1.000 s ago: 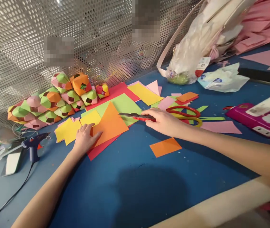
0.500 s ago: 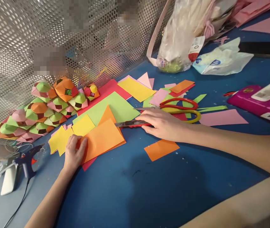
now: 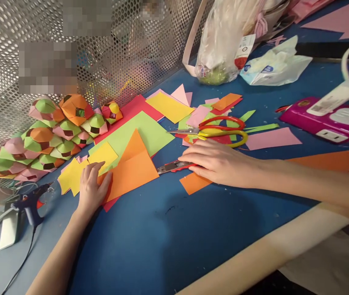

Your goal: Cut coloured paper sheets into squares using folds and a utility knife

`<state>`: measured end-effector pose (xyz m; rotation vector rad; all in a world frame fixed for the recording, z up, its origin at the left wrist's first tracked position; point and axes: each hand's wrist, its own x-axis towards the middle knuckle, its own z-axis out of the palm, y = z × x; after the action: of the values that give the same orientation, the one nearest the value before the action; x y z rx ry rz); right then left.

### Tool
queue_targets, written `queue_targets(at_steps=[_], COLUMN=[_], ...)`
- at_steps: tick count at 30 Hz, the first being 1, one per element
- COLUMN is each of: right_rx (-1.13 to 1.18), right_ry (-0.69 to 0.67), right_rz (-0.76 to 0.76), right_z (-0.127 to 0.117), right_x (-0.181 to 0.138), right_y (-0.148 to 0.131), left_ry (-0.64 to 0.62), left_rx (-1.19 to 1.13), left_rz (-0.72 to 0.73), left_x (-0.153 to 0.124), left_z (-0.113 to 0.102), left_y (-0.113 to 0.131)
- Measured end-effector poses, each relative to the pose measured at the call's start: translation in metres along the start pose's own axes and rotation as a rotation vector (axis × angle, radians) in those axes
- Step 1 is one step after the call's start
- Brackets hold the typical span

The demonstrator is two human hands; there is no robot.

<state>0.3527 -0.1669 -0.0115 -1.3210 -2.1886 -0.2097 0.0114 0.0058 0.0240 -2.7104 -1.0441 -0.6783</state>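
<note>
My left hand (image 3: 93, 184) rests at the left edge of a sheet of orange paper (image 3: 131, 174), its thumb on the paper and its fingers curled by the edge. A crease runs across the sheet below its pointed top. My right hand (image 3: 220, 162) lies over the red handle of a utility knife (image 3: 174, 166), whose dark blade end points left at the paper's right corner. The palm side of this hand is hidden. Beneath the orange sheet are green paper (image 3: 149, 133) and red paper (image 3: 111, 204). A small orange piece (image 3: 194, 183) lies partly under my right hand.
Red-and-yellow scissors (image 3: 223, 130) lie on paper scraps beyond my right hand. Folded paper balls (image 3: 48, 141) line the mesh wall (image 3: 125, 49). A glue gun (image 3: 31, 205) sits left, a magenta power strip (image 3: 324, 121) right. A plastic bag (image 3: 217, 45) and tissue pack (image 3: 277, 63) stand behind.
The knife has moved from the orange paper's upper edge to its right corner. The paper's front layer now lies in line with the pointed part. My left fingers have loosened.
</note>
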Motion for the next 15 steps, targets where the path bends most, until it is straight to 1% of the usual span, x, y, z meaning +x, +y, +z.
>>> queue_targets(at_steps=[2,4,6,8,11,13,15], right_rx=[0.016,0.031,0.055,0.087,0.123,0.148,0.184], right_ry=[0.009,0.015,0.016,0.012,0.003,-0.017,-0.039], right_rz=[-0.002,-0.003,-0.004,-0.001,0.005,0.012,0.022], right_z=[-0.002,-0.003,-0.003,-0.003,-0.001,0.000,0.000], right_x=[-0.002,-0.004,-0.007,-0.010,-0.018,-0.023,-0.026], right_y=[-0.002,-0.002,-0.001,0.001,0.005,0.006,0.007], left_ry=[-0.047,-0.163,-0.293,-0.400,-0.515,-0.554,-0.567], left_rx=[0.010,-0.007,-0.040,-0.077,-0.119,-0.118,-0.109], left_rz=[0.142,0.274,0.349,0.369,0.354,0.341,0.333], left_x=[0.004,0.008,0.009,0.009,0.006,0.004,0.004], left_z=[-0.004,-0.007,-0.007,-0.003,0.005,0.008,0.009], left_y=[0.002,0.005,0.007,0.007,0.005,0.003,0.002])
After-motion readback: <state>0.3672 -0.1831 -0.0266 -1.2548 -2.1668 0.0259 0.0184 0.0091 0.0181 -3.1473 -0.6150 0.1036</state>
